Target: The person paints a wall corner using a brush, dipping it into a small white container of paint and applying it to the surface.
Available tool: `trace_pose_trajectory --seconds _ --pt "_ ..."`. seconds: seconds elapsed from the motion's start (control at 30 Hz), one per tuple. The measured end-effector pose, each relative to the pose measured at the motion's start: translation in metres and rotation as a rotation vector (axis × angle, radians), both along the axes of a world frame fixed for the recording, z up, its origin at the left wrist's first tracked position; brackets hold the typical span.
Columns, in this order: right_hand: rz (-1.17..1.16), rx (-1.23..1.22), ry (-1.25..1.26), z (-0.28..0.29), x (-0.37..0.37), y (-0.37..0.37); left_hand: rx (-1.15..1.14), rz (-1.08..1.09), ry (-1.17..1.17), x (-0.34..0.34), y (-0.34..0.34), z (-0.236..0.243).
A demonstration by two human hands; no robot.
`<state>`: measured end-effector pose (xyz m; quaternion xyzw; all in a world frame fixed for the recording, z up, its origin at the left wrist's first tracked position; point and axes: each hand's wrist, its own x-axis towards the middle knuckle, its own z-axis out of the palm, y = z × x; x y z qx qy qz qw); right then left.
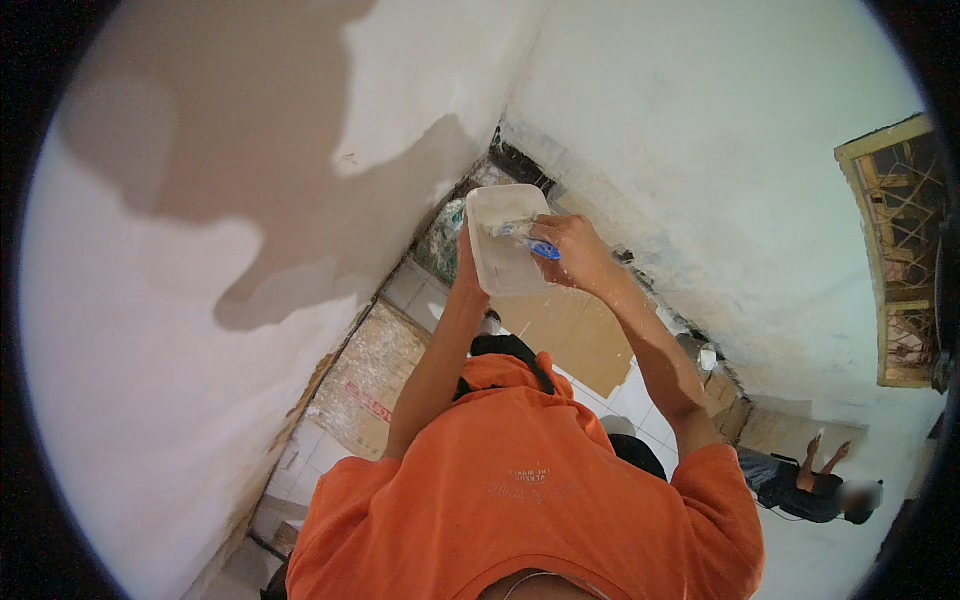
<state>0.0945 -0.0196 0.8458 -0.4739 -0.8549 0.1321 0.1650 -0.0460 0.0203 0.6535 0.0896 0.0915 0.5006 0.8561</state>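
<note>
A translucent white plastic tub [504,272] is raised at the centre of the head view, with my left hand [467,258] closed on its left side. My right hand [576,248] grips a paintbrush with a blue handle [543,249], its whitish-coated bristles inside the tub near the upper right. Pale specks dot my right forearm. My orange shirt [525,490] fills the lower middle.
White walls [700,150] meet in a corner ahead, stained along the bottom. Cardboard [580,340] and a printed sheet [365,380] lie on the tiled floor. A window frame with a grille [890,160] is at right. Another person [805,492] works at lower right, arms raised.
</note>
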Motion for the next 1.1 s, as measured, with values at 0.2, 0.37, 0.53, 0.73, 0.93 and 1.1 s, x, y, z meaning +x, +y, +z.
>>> trace_pose_trajectory --seconds 0.2,0.37,0.53,0.73,0.93,1.1 --pt "-0.036 -0.125 0.037 0.008 0.005 -0.023 -0.123 -0.053 -0.117 0.003 -0.015 0.057" --pt "-0.194 -0.262 0.206 0.026 0.023 -0.031 -0.173 0.001 0.050 0.006 -0.019 0.067" --pt "-0.282 -0.547 0.495 0.012 0.030 -0.001 -0.137 -0.280 -0.165 0.007 -0.027 0.079" --pt "-0.103 -0.369 0.351 -0.028 0.054 0.020 -0.144 -0.306 -0.117 0.028 -0.029 0.071" --pt "-0.224 -0.393 0.275 -0.002 0.040 0.025 -0.124 -0.325 -0.169 0.021 -0.032 0.081" --pt "-0.049 -0.074 0.032 0.020 0.033 0.027 -0.063 -0.239 -0.191 0.017 -0.035 0.071"
